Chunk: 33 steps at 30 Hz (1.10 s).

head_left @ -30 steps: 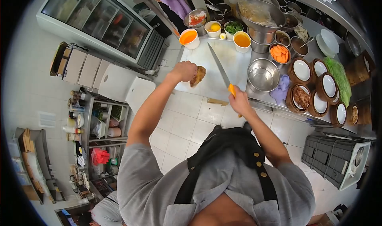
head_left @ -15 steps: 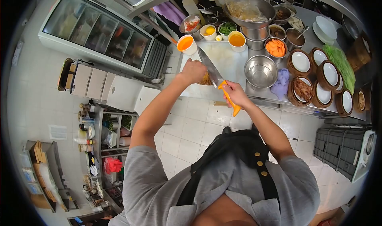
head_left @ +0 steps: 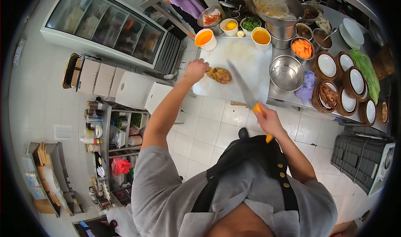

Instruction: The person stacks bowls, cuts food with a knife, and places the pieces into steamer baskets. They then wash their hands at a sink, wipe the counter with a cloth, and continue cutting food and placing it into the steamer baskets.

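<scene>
On the white cutting board (head_left: 255, 72) lies a browned, cooked chicken leg (head_left: 220, 75), its thin end toward the left. My left hand (head_left: 196, 71) is closed at that thin end, with the fingertips partly hiding it. In my right hand (head_left: 268, 119) is a kitchen knife (head_left: 244, 86) with an orange handle. Its long blade slants up and left over the board, apart from the leg. Beyond the leg stand a white tub of orange liquid (head_left: 205, 39) and another tub of yellow-orange liquid (head_left: 261, 39).
A steel bowl (head_left: 286, 73) sits right of the board, beside a crumpled purple cloth (head_left: 305, 86). Farther right are several brown pots with white dishes (head_left: 327, 65), and leafy greens (head_left: 367, 72). Sliced carrots (head_left: 302, 48) fill a container behind. A glass-front fridge (head_left: 104, 26) stands left.
My right hand has drawn the knife right and toward me, away from the chicken leg, which now shows more fully. The left hand stays by the leg's end. The whole view has shifted slightly.
</scene>
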Motion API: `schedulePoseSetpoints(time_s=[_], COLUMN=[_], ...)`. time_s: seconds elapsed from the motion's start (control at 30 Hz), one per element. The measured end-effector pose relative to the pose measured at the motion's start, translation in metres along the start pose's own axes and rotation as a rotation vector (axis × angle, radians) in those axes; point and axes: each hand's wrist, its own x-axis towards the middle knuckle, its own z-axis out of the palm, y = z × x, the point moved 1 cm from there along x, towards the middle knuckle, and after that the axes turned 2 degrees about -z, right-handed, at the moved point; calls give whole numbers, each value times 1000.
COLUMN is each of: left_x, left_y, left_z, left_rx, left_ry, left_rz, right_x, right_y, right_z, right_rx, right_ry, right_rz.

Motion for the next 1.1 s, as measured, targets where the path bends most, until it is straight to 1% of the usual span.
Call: schedulePoseSetpoints(time_s=[0.03, 0.07, 0.1, 0.13, 0.17, 0.2, 0.27, 0.3, 0.33, 0.37, 0.4, 0.43, 0.47, 0.53, 0.57, 0.6, 0.63, 0.67, 0.7, 0.73, 0.77, 0.8, 0.83, 0.87, 0.9, 0.93, 0.97, 1.0, 1.07, 1.1], left_x=[-8, -13, -17, -25, -31, -35, -39, -40, -42, -43, -44, -46, -48, -46, -44, -34, -22, -5, 14, 31, 53, 75, 106, 134, 154, 173, 193, 213, 241, 257], left_y=[-9, -13, -20, -27, -28, -23, -15, -13, -13, -14, -16, -20, -20, -10, -8, 6, 23, 44, 71, 103, 140, 174, 203, 232, 262, 291, 315, 338, 374, 385], left_z=[6, 19, 35, 50, 63, 68, 80, 84, 91, 99, 99, 98, 87, 59, 39, 13, -16, -38, -58, -77, -95, -107, -109, -108, -107, -106, -98, -94, -80, -69], left_rx=[-181, -188, -382, -578, -696, -702, -1417, -1516, -1527, -1690, -1852, -1854, -1921, -2029, -2072, -2060, -2046, -2060, -1941, -1951, -1724, -1490, -1278, -1049, -998, -946, -913, -880, -723, -665], left_ry=[20, 27, 155, 282, 268, 276, 125, 122, 123, 148, 174, 175, 201, 233, 219, 157, 91, 40, 16, -27, 87, 209, 403, 586, 550, 518, 430, 353, 178, 152], left_rz=[-86, -80, -70, -66, -130, -137, -482, -477, -477, -458, -433, -430, -425, -397, -367, -326, -277, -134, -52, -15, 80, 161, 333, 495, 475, 450, 415, 377, 199, 211], right_x=[18, 38, 59, 74, 90, 104, 131, 144, 158, 173, 190, 201, 203, 188, 176, 160, 142, 124, 101, 80, 70, 62, 53, 39, 41, 29, 26, 23, 27, 38], right_y=[7, 2, -5, -3, 0, 6, 13, -3, -17, -18, -16, -12, -12, -12, -24, -44, -62, -77, -87, -99, -104, -97, -91, -90, -67, -68, -52, -45, -28, -17], right_z=[4, 6, 10, 11, 16, 23, 63, 79, 92, 99, 105, 112, 118, 113, 104, 88, 70, 47, 13, -20, -52, -88, -129, -164, -197, -225, -258, -283, -324, -340], right_rx=[-426, -580, -730, -739, -876, -1012, -1040, -1068, -1091, -1095, -994, -887, -891, -584, -482, -398, -336, -264, -293, -287, -273, -360, -443, -462, -144, -57, -175, -124, 0, 71], right_ry=[270, 261, 250, 250, 241, 226, 251, 253, 253, 248, 117, -7, 0, 164, 239, 344, 431, 511, 578, 597, 600, 659, 711, 694, 653, 603, 614, 592, 538, 513], right_rz=[-399, -263, -125, -126, -230, -336, -658, -690, -725, -727, -575, -421, -419, -668, -727, -776, -711, -664, -635, -613, -605, -603, -604, -599, -534, -392, -306, -244, -59, 50])
